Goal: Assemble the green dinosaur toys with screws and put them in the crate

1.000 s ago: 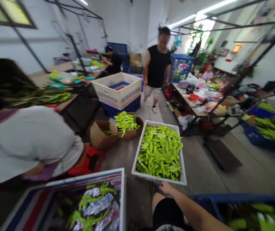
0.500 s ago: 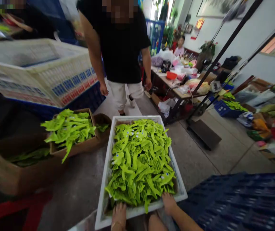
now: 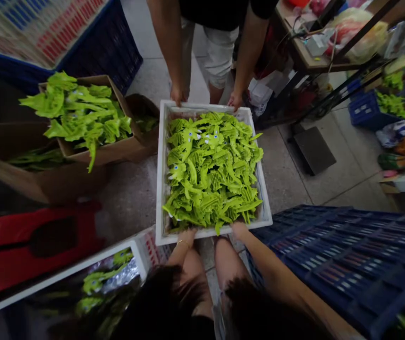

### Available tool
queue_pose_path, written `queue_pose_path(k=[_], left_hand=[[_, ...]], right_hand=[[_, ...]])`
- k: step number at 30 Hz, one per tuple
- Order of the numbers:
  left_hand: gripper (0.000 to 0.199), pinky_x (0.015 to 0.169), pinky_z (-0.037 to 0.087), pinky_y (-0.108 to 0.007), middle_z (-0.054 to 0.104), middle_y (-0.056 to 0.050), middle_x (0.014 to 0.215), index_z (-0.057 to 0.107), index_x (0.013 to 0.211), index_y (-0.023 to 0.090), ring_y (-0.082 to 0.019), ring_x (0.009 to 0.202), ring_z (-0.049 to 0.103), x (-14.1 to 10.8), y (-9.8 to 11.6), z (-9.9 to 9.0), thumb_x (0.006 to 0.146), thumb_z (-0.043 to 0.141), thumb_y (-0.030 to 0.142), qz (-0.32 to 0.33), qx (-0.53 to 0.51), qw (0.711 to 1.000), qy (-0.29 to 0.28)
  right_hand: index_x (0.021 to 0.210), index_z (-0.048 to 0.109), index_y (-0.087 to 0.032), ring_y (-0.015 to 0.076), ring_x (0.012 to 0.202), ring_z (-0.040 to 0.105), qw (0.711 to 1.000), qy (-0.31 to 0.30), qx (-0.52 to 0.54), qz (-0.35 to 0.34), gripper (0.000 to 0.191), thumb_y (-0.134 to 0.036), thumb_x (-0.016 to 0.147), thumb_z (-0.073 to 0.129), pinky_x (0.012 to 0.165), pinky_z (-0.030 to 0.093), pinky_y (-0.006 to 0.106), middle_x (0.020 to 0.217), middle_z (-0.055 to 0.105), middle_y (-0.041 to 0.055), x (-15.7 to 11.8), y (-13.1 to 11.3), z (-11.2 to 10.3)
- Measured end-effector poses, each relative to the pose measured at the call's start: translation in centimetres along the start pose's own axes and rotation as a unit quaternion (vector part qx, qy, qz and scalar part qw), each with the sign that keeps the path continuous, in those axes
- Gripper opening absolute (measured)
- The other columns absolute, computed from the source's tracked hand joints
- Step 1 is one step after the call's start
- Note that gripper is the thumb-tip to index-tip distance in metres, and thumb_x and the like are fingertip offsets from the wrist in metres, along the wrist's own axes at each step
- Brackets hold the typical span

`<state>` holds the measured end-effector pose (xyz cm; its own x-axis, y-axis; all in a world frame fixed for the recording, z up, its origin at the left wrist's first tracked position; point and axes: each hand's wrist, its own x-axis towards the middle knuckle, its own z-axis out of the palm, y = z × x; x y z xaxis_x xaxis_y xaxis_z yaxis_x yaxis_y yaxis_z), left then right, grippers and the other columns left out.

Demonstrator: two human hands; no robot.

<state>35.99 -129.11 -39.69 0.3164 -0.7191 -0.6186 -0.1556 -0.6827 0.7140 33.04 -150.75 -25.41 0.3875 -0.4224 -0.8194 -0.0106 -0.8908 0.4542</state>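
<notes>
A white plastic crate (image 3: 266, 208) heaped with bright green flat plastic-looking pieces (image 3: 215, 174), some with blue-and-white eye-like spots, is in the middle of the head view. My left hand (image 3: 187, 234), with a thin bracelet at the wrist, is closed over the near rim, left of centre. Farther right on that rim, my right hand (image 3: 240, 230) grips too; its fingers are partly hidden by the edge. On the far rim, another person's two hands (image 3: 235, 100) hold the same crate.
Cardboard boxes (image 3: 92, 156) with more green pieces stand at left, below a white-and-blue crate stack (image 3: 117, 52). A red stool (image 3: 39, 241) is lower left. Dark blue crates (image 3: 330, 255) flank my right side. Beyond are a cluttered table (image 3: 308, 52) and a dark floor platform (image 3: 314, 148).
The other person has come closer, bent down and taken hold of the crate's far rim. My view has tilted downward; both my hands remain at the near rim.
</notes>
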Motion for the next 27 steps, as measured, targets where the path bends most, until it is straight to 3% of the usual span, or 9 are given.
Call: queue_pose_path(k=[5, 11, 14, 17, 21, 23, 24, 25, 27], left_hand=[[0.036, 0.092, 0.052, -0.045, 0.06, -0.01, 0.122, 0.057, 0.122, 0.016, -0.022, 0.108, 0.06, -5.5, 3.2, -2.0, 0.092, 0.057, 0.037, -0.011, 0.015, 0.999, 0.026], [0.033, 0.094, 0.051, -0.046, 0.062, -0.009, 0.118, 0.06, 0.117, 0.015, -0.021, 0.107, 0.061, -16.4, 5.6, -6.5, 0.092, 0.057, 0.036, 0.008, 0.005, 0.995, 0.098], [0.027, 0.094, 0.05, -0.046, 0.062, -0.009, 0.118, 0.062, 0.113, 0.015, -0.022, 0.108, 0.06, -22.9, 5.6, -9.9, 0.092, 0.057, 0.03, 0.024, 0.0, 0.986, 0.167], [0.021, 0.097, 0.045, -0.046, 0.064, -0.011, 0.114, 0.067, 0.103, 0.016, -0.026, 0.111, 0.061, -29.8, 5.2, -13.1, 0.086, 0.056, 0.013, 0.039, -0.003, 0.964, 0.264], [0.026, 0.107, 0.035, -0.049, 0.067, -0.011, 0.102, 0.069, 0.094, 0.017, -0.027, 0.111, 0.06, -38.4, 4.0, -14.4, 0.081, 0.05, 0.006, 0.043, -0.015, 0.918, 0.394], [0.033, 0.112, 0.03, -0.051, 0.066, -0.011, 0.109, 0.067, 0.102, 0.02, -0.026, 0.117, 0.056, -41.8, 3.5, -12.6, 0.084, 0.043, 0.007, 0.031, -0.053, 0.874, 0.482], [0.037, 0.113, 0.028, -0.052, 0.064, -0.011, 0.115, 0.065, 0.109, 0.021, -0.025, 0.12, 0.054, -43.2, 3.5, -11.0, 0.086, 0.04, 0.007, 0.019, -0.102, 0.835, 0.541], [0.041, 0.115, 0.026, -0.051, 0.061, -0.011, 0.121, 0.062, 0.116, 0.021, -0.024, 0.125, 0.051, -44.4, 3.7, -8.8, 0.087, 0.037, 0.008, -0.001, -0.179, 0.783, 0.596], [0.043, 0.117, 0.025, -0.05, 0.054, -0.013, 0.132, 0.055, 0.126, 0.019, -0.024, 0.132, 0.043, -46.3, 5.0, -3.4, 0.089, 0.036, 0.009, -0.058, -0.369, 0.642, 0.669]], right_hand=[[0.124, 0.055, -0.016, 0.0203, 0.108, 0.06, 0.999, -0.018, -0.047, -0.013, 0.039, -0.039, 0.092, 0.057, 0.093, 0.053, 0.043, 0.123, 0.059, 0.0088, -5.5, 0.7, -3.0], [0.12, 0.057, -0.016, 0.0196, 0.107, 0.06, 0.99, 0.008, -0.126, -0.055, 0.036, -0.039, 0.092, 0.057, 0.093, 0.052, 0.043, 0.119, 0.06, 0.0083, -16.2, 0.4, -8.9], [0.118, 0.058, -0.015, 0.0216, 0.115, 0.056, 0.981, 0.058, -0.161, -0.091, 0.034, -0.037, 0.092, 0.057, 0.098, 0.048, 0.045, 0.125, 0.058, 0.0098, -22.8, -0.3, -13.2], [0.12, 0.058, -0.013, 0.0207, 0.116, 0.056, 0.969, 0.103, -0.18, -0.137, 0.032, -0.017, 0.089, 0.053, 0.1, 0.044, 0.035, 0.127, 0.058, 0.0135, -29.6, -1.7, -16.8], [0.124, 0.056, -0.011, 0.023, 0.102, 0.065, 0.957, 0.149, -0.206, -0.142, 0.046, -0.008, 0.079, 0.045, 0.085, 0.046, 0.028, 0.112, 0.068, 0.0166, -38.7, -4.9, -19.7], [0.116, 0.059, -0.009, 0.0249, 0.098, 0.066, 0.949, 0.17, -0.225, -0.139, 0.041, -0.011, 0.078, 0.044, 0.08, 0.046, 0.028, 0.107, 0.069, 0.0181, -43.0, -7.1, -20.6], [0.112, 0.06, -0.009, 0.0253, 0.098, 0.067, 0.944, 0.18, -0.237, -0.143, 0.038, -0.012, 0.077, 0.045, 0.079, 0.046, 0.028, 0.106, 0.07, 0.0182, -45.1, -8.3, -20.9], [0.107, 0.061, -0.01, 0.0253, 0.097, 0.067, 0.938, 0.187, -0.25, -0.151, 0.035, -0.013, 0.076, 0.045, 0.078, 0.046, 0.028, 0.105, 0.07, 0.0176, -47.2, -9.5, -21.0], [0.098, 0.062, -0.013, 0.0249, 0.094, 0.068, 0.926, 0.192, -0.273, -0.177, 0.028, -0.015, 0.076, 0.046, 0.077, 0.048, 0.028, 0.101, 0.071, 0.015, -51.2, -11.7, -20.7]])
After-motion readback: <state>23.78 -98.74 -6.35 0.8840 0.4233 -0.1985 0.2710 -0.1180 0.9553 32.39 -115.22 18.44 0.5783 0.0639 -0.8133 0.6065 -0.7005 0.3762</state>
